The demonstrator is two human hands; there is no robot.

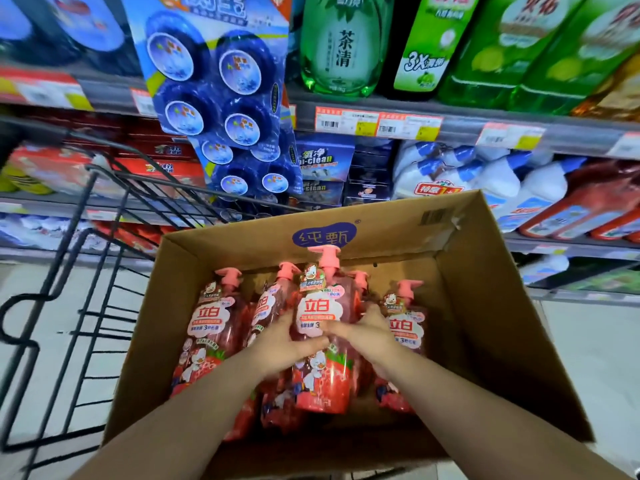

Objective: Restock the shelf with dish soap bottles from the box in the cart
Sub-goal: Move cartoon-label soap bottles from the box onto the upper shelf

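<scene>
An open cardboard box sits in the black wire cart and holds several pink pump bottles of dish soap. One bottle stands higher than the others, in the middle of the box. My left hand grips its left side with the thumb across the label. My right hand grips its right side, fingers curled over the front. More bottles stand to the left and right.
Store shelves run across the back with price tags on their edges. Green dish soap bottles fill the top shelf, white and red cleaner bottles the one below. Hanging blue toilet-cleaner packs overhang the cart's far end.
</scene>
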